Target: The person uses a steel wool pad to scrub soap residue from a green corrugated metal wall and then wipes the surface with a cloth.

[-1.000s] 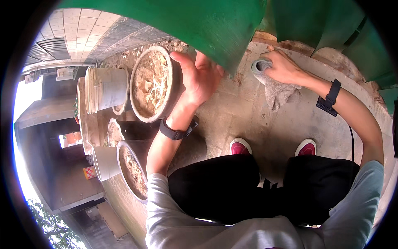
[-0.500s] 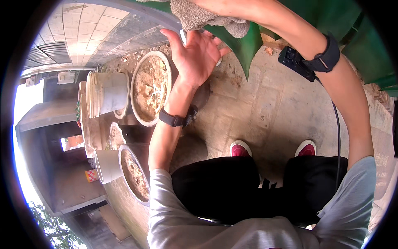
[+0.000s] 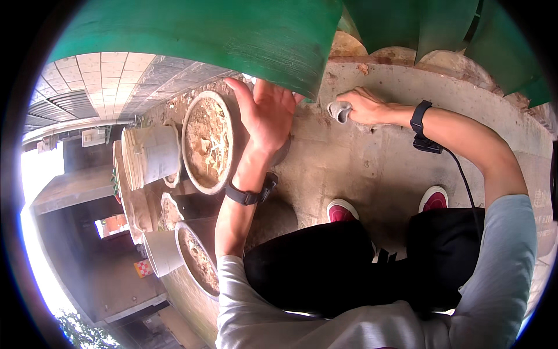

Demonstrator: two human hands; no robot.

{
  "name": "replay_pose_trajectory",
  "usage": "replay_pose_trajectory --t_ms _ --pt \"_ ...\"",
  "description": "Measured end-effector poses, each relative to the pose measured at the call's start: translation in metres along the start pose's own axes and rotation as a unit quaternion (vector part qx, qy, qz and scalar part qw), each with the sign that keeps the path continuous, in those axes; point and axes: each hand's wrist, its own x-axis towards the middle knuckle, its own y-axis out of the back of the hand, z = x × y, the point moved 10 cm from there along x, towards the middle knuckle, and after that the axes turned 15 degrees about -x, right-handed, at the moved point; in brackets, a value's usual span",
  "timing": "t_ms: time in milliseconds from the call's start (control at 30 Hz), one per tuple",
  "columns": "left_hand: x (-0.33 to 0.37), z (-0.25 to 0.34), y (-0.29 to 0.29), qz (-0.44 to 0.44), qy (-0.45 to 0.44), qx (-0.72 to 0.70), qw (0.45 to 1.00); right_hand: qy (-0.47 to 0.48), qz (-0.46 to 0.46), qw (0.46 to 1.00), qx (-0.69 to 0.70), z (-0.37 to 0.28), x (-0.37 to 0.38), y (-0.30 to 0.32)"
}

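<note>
My left hand (image 3: 268, 119) is palm up with its thumb apart and its fingers stretched under the near edge of a green sheet (image 3: 256, 41). That edge hides the fingertips. To the right of the sheet's corner, my right hand (image 3: 367, 108) is closed around a bunched grey cloth (image 3: 339, 110). The cloth is apart from the sheet, above the concrete floor, and only part of it shows past the fingers.
Round tubs of soil and dry scraps (image 3: 207, 142) (image 3: 198, 259) and a stack of white buckets (image 3: 150, 156) stand at the left. More green panels (image 3: 447, 29) hang at the far right. My red shoes (image 3: 342, 210) are on the concrete floor (image 3: 372, 157).
My right hand has swung down and right off the sheet with the cloth. More of the green sheet shows, lying lower in view. My left hand stays at its edge.
</note>
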Motion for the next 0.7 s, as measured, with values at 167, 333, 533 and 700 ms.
replay_pose_trajectory --t_ms 167,333,533,700 --pt "0.011 -0.010 0.019 -0.015 -0.001 0.223 0.975 -0.044 0.018 0.993 0.107 -0.005 -0.024 0.038" --pt "0.022 -0.044 0.048 0.023 0.051 -0.045 0.997 0.018 0.225 0.967 0.114 -0.027 -0.031 0.134" --pt "0.021 -0.056 0.040 -0.018 0.077 -0.109 0.991 0.075 0.346 0.893 0.279 -0.090 -0.018 0.222" --pt "0.024 -0.072 0.012 0.004 0.132 -0.083 0.988 0.161 0.375 0.913 0.022 -0.100 0.020 0.143"
